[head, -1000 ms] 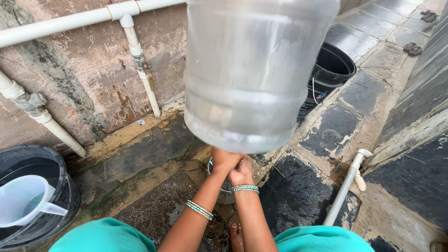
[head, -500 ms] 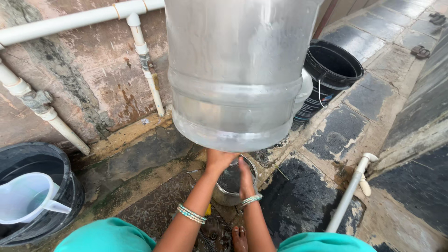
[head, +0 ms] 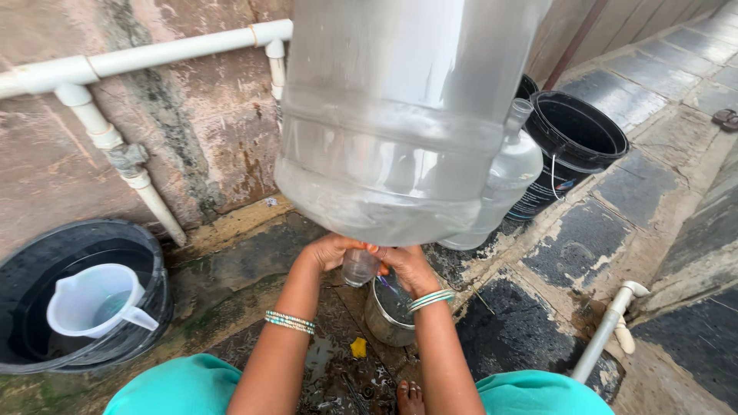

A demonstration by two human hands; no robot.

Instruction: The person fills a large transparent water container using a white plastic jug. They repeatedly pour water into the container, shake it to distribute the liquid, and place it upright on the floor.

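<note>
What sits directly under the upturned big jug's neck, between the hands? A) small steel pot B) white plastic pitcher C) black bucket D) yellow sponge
A: the small steel pot stands on the wet floor right below the jug, by the right hand; the white pitcher is off in the black tub.

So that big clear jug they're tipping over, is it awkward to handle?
Probably. The jug is bulky and looks to hold some water near its shoulder, so it is likely heavy and apt to shift as the water sloshes. Its smooth plastic looks wet, so maybe slippery. Both hands, left and right, grip by its neck over the metal pot, suggesting it needs steadying.
</note>
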